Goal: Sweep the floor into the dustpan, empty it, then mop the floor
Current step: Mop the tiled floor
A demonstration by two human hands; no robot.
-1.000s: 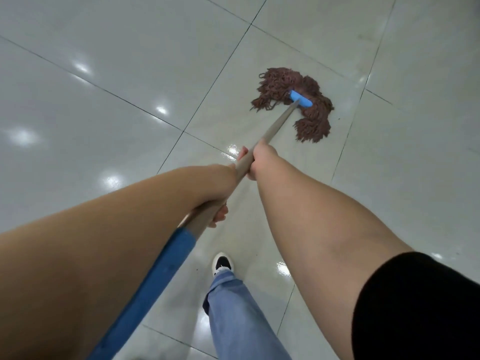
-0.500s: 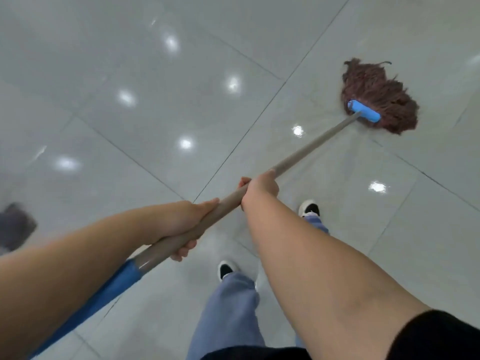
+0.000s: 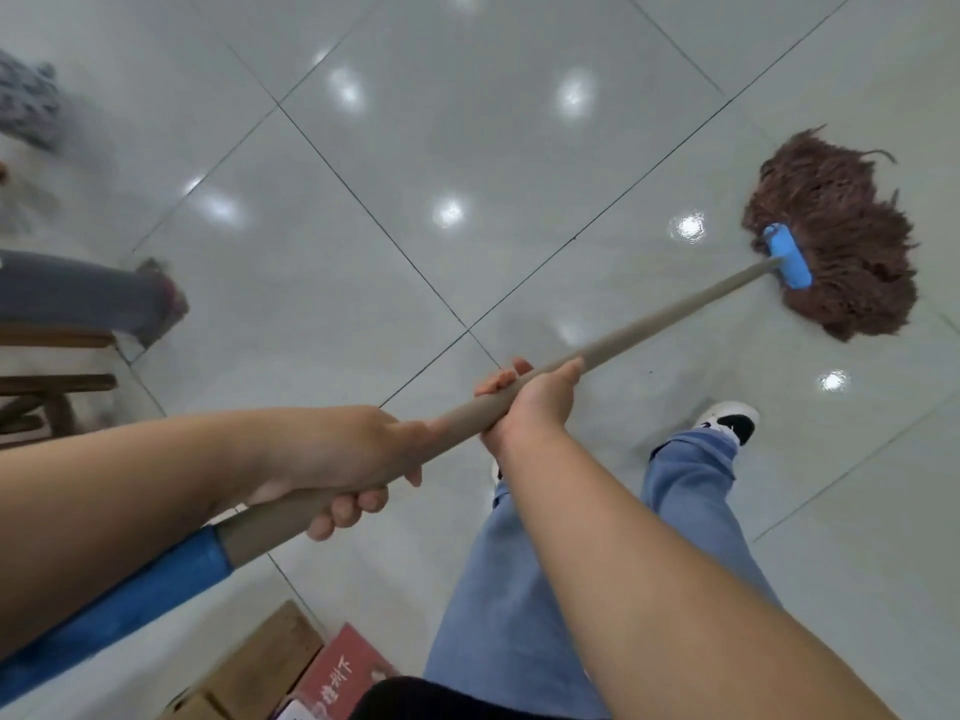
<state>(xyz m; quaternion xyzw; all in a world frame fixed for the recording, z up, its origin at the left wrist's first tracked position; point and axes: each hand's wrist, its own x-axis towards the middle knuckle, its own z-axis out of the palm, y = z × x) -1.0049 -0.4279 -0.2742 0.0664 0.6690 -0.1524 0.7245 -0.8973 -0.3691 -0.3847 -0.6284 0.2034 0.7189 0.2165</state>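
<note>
Gripping the mop handle (image 3: 670, 319), left hand (image 3: 343, 459) and right hand (image 3: 530, 402) both curl tight around it; mop head (image 3: 841, 236) lies on the floor (image 3: 467, 122), frame's right.

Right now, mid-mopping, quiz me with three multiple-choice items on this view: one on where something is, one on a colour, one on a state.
1. Where does the mop head lie?
A. on the floor tiles, at the right of the view
B. lifted in the air
C. in a bucket

2. What colour is the clamp that joins the handle to the mop head?
A. red
B. blue
C. yellow

3. How is the handle held?
A. by the left hand only
B. by nobody
C. by both hands

Answers:
1 A, its brown strands are spread flat on the tiles.
2 B, the clamp is bright blue against the brown strands.
3 C, the left hand grips it nearer the blue sleeve and the right hand grips it further along.
</note>
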